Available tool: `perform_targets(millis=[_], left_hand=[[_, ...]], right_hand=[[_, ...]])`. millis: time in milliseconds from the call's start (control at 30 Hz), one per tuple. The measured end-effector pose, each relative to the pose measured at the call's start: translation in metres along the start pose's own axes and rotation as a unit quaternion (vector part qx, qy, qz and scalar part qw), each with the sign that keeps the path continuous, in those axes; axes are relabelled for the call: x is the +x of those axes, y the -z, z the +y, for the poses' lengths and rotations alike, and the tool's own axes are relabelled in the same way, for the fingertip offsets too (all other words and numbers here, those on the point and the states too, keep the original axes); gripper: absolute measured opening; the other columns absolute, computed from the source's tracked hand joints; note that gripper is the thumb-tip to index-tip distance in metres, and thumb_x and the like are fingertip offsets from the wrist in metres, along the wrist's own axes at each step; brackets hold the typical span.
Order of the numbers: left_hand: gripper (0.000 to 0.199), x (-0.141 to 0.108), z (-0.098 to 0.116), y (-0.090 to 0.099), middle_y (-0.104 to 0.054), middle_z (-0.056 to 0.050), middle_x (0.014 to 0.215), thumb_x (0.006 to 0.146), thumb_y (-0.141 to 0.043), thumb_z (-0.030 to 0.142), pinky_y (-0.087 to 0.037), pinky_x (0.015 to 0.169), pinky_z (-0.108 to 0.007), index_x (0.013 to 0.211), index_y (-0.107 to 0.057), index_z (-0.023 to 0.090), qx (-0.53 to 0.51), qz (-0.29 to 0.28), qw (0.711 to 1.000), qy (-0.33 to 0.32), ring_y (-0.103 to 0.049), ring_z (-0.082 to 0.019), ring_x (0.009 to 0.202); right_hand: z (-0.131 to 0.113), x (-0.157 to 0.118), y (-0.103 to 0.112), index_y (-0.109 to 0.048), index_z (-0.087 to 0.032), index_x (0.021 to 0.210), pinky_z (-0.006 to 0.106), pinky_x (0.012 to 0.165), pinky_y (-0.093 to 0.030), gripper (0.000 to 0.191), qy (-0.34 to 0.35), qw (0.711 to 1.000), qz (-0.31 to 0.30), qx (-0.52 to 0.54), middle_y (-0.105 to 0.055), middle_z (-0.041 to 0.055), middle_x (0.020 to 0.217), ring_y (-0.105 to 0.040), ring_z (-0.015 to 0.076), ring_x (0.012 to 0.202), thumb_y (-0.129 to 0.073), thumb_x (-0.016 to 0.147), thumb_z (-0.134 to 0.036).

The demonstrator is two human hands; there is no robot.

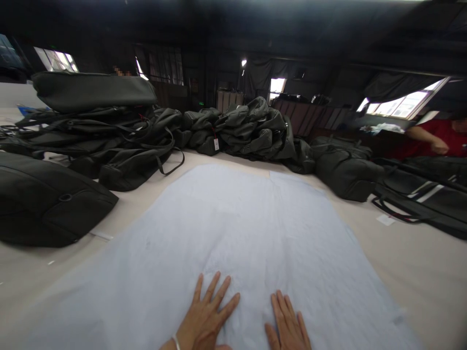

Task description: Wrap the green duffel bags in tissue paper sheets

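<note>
Resting empty on one pale-blue sheet: one left hand splayed, one right hand less spread.

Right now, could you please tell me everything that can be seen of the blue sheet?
The sheet is pale blue and thin-looking; I cannot tell if it is paper, cloth or plastic. It lies spread on the beige table, mostly flat with faint creases, wider near the person and narrower at the far end, where its edge has a small step. Its near edge is out of view. The left hand and right hand rest palm down on its near part.
</note>
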State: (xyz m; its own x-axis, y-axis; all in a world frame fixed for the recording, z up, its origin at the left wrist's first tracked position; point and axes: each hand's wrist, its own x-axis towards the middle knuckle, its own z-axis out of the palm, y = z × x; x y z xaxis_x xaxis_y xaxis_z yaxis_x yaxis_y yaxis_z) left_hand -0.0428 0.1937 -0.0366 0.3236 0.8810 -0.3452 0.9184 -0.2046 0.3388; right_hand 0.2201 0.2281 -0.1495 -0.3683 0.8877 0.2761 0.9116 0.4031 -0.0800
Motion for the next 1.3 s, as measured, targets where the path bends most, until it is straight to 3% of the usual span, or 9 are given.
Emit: perform_targets(millis=[133, 300, 500, 600, 800, 933, 1033, 1167, 1300], left_hand=[[0.095, -0.002, 0.004, 0.008, -0.005, -0.012, 0.157, 0.074, -0.071, 0.061, 0.003, 0.104, -0.076, 0.150, -0.018, 0.040, -0.018, -0.011, 1.000, 0.000, 0.000, -0.043, 0.142], [0.094, -0.005, 0.008, 0.014, -0.005, -0.011, 0.157, 0.074, -0.068, 0.066, 0.007, 0.105, -0.073, 0.150, -0.018, 0.040, -0.021, -0.015, 1.000, 0.014, 0.003, -0.041, 0.142], [0.098, -0.001, 0.004, 0.013, -0.004, -0.011, 0.158, 0.073, -0.072, 0.062, 0.006, 0.104, -0.074, 0.150, -0.016, 0.040, -0.013, -0.044, 0.999, 0.008, 0.003, -0.042, 0.142], [0.104, -0.001, 0.002, 0.008, -0.004, -0.010, 0.158, 0.070, -0.078, 0.055, 0.005, 0.104, -0.075, 0.150, -0.013, 0.042, -0.003, -0.027, 1.000, 0.006, 0.003, -0.042, 0.142], [0.105, 0.000, 0.003, 0.000, -0.003, -0.008, 0.158, 0.068, -0.077, 0.058, 0.007, 0.105, -0.074, 0.150, -0.013, 0.042, -0.007, -0.009, 1.000, 0.007, 0.004, -0.040, 0.143], [0.110, 0.001, 0.001, -0.002, -0.003, -0.008, 0.158, 0.066, -0.080, 0.055, 0.005, 0.107, -0.073, 0.151, -0.012, 0.040, 0.006, -0.005, 1.000, 0.018, 0.003, -0.040, 0.144], [0.108, -0.003, 0.000, 0.006, -0.009, -0.010, 0.158, 0.067, -0.073, 0.067, 0.001, 0.108, -0.073, 0.152, -0.016, 0.033, -0.003, -0.003, 1.000, 0.014, -0.002, -0.041, 0.144], [0.085, 0.001, 0.013, 0.030, -0.030, -0.012, 0.155, 0.078, -0.052, 0.077, -0.003, 0.113, -0.069, 0.144, -0.041, 0.025, -0.015, 0.065, 0.998, -0.020, -0.016, -0.037, 0.144], [0.048, 0.039, 0.045, 0.048, -0.041, -0.004, 0.150, 0.098, -0.040, 0.045, -0.020, 0.119, -0.046, 0.141, -0.042, 0.023, -0.008, 0.159, 0.985, -0.062, -0.031, -0.022, 0.140]], right_hand=[[0.009, 0.012, 0.018, -0.053, -0.018, 0.135, 0.059, 0.095, -0.048, 0.054, 0.000, 0.999, 0.043, 0.006, -0.055, 0.0106, 0.136, -0.054, 0.0325, 0.123, -0.021, 0.099, -0.044], [-0.008, 0.061, 0.056, -0.020, -0.021, 0.152, 0.055, 0.103, -0.042, 0.060, 0.079, 0.990, 0.111, 0.027, -0.041, 0.0093, 0.148, -0.040, 0.0299, 0.136, -0.036, 0.098, -0.041], [-0.034, 0.086, 0.029, -0.004, -0.021, 0.153, 0.054, 0.106, -0.040, 0.070, 0.143, 0.987, 0.059, 0.050, -0.038, 0.0079, 0.150, -0.035, 0.0269, 0.139, -0.043, 0.098, -0.036], [-0.032, 0.080, 0.014, -0.007, -0.021, 0.153, 0.055, 0.108, -0.039, 0.068, 0.144, 0.986, 0.048, 0.070, -0.036, 0.0083, 0.151, -0.032, 0.0271, 0.140, -0.044, 0.097, -0.035], [-0.030, 0.078, 0.021, -0.019, -0.019, 0.151, 0.051, 0.109, -0.041, 0.061, 0.126, 0.983, 0.056, 0.121, -0.029, 0.0086, 0.155, -0.025, 0.0267, 0.143, -0.044, 0.097, -0.033], [-0.032, 0.077, 0.016, -0.024, -0.019, 0.149, 0.050, 0.110, -0.040, 0.059, 0.130, 0.982, 0.077, 0.117, -0.038, 0.0087, 0.151, -0.028, 0.0256, 0.142, -0.046, 0.097, -0.032], [-0.033, 0.077, 0.010, -0.030, -0.017, 0.147, 0.049, 0.111, -0.039, 0.056, 0.136, 0.981, 0.090, 0.102, -0.044, 0.0095, 0.147, -0.032, 0.0244, 0.140, -0.048, 0.096, -0.032], [-0.031, 0.077, 0.002, -0.038, -0.016, 0.143, 0.047, 0.112, -0.038, 0.052, 0.132, 0.983, 0.089, 0.090, -0.046, 0.0100, 0.145, -0.035, 0.0242, 0.139, -0.049, 0.096, -0.033], [-0.027, 0.077, -0.005, -0.035, -0.018, 0.146, 0.047, 0.112, -0.038, 0.053, 0.155, 0.978, 0.098, 0.101, -0.048, 0.0091, 0.144, -0.037, 0.0239, 0.138, -0.046, 0.095, -0.029]])
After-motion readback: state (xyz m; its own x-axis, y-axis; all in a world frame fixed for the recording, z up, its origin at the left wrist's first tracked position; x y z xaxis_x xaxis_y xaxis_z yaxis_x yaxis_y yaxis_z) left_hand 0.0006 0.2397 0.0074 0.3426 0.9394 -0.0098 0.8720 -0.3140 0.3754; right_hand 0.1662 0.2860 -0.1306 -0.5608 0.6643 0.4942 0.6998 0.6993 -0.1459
